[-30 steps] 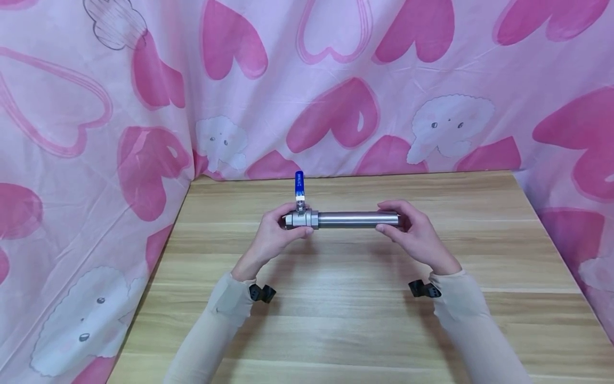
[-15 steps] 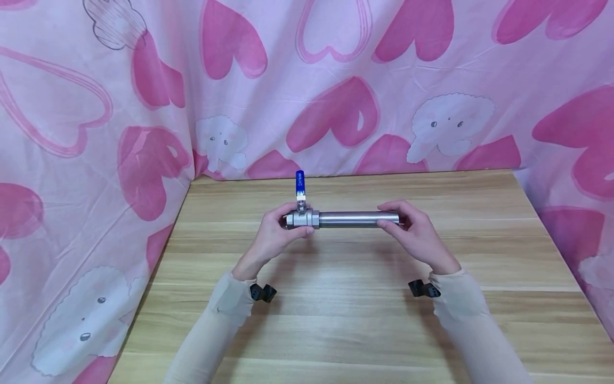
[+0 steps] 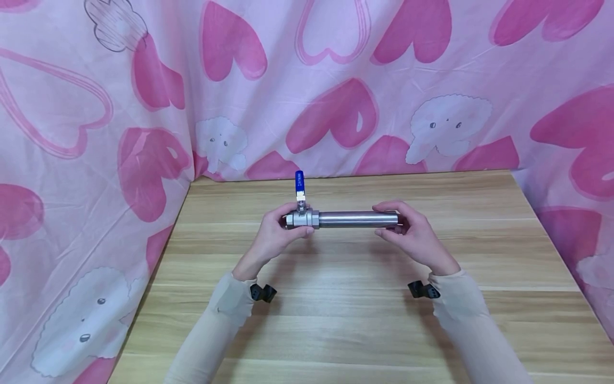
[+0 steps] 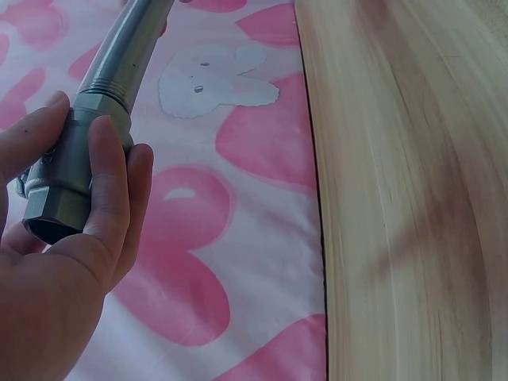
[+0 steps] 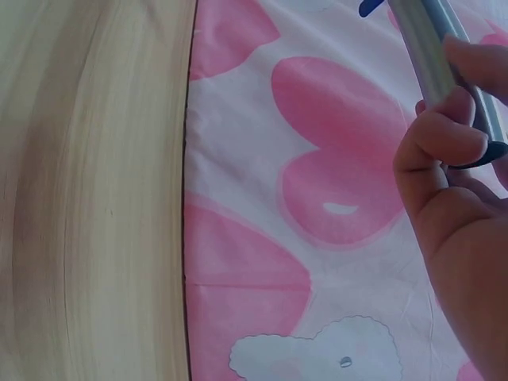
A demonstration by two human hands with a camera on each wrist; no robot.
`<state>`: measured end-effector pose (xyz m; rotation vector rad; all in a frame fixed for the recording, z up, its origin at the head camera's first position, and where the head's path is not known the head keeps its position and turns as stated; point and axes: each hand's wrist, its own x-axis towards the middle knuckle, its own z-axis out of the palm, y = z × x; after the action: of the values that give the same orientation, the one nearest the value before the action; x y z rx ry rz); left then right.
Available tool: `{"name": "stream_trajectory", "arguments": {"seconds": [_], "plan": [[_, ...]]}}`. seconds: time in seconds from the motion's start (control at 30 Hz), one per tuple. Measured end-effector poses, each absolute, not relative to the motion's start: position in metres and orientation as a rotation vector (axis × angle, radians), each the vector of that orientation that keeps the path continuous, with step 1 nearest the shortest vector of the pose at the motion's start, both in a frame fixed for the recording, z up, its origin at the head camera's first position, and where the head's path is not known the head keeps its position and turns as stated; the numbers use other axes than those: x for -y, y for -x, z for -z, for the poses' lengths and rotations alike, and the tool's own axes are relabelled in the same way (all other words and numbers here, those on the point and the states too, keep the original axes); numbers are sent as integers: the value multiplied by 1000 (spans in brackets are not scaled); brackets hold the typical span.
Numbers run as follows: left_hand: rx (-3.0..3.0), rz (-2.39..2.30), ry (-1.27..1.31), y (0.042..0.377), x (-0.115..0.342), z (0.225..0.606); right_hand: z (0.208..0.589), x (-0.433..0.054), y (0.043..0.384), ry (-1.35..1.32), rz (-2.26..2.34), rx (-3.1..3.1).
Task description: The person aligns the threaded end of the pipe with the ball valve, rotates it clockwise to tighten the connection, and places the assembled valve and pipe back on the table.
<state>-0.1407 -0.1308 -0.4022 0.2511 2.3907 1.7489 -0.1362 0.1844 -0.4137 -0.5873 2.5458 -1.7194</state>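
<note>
A steel ball valve (image 3: 299, 218) with an upright blue lever handle (image 3: 299, 182) is joined to the left end of a straight metal pipe (image 3: 355, 219). My left hand (image 3: 271, 237) grips the valve body, thumb along the near side. In the left wrist view, several thread turns (image 4: 107, 89) show where the pipe meets the valve's hex end. At the pipe's right end, my right hand (image 3: 419, 237) holds it between thumb and fingers. The right wrist view has the curled fingers (image 5: 452, 147) around the pipe's open end. Both parts are held level above the table.
Beneath the hands lies a wood-grain table (image 3: 331, 320). Pink cloth (image 3: 331, 112) with hearts and white animal figures hangs behind it and along both sides. Small black cameras (image 3: 263, 293) sit on both wrists.
My right thumb and fingers have shifted a little around the pipe end, thumb going up and then back down. The left hand and the valve stay in place.
</note>
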Motion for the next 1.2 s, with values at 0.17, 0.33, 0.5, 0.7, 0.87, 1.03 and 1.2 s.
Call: {"name": "stream_trajectory", "arguments": {"seconds": [0.17, 0.33, 0.5, 0.7, 0.87, 1.03, 1.2], "plan": [[-2400, -1749, -263, 141, 131, 402, 415, -185, 136, 642, 1721, -2548], [-2399, -1755, -266, 141, 132, 403, 415, -185, 135, 636, 1718, -2564], [-2396, -1754, -271, 141, 133, 403, 414, -185, 135, 624, 1722, -2552], [-2404, -1751, -284, 140, 133, 403, 412, -185, 135, 613, 1714, -2552], [-2399, -1754, -276, 140, 134, 403, 411, -185, 134, 611, 1715, -2548], [-2399, -1756, -271, 140, 134, 403, 412, -186, 135, 604, 1701, -2556], [-2402, -1754, -269, 140, 134, 402, 412, -186, 135, 581, 1686, -2567]]}}
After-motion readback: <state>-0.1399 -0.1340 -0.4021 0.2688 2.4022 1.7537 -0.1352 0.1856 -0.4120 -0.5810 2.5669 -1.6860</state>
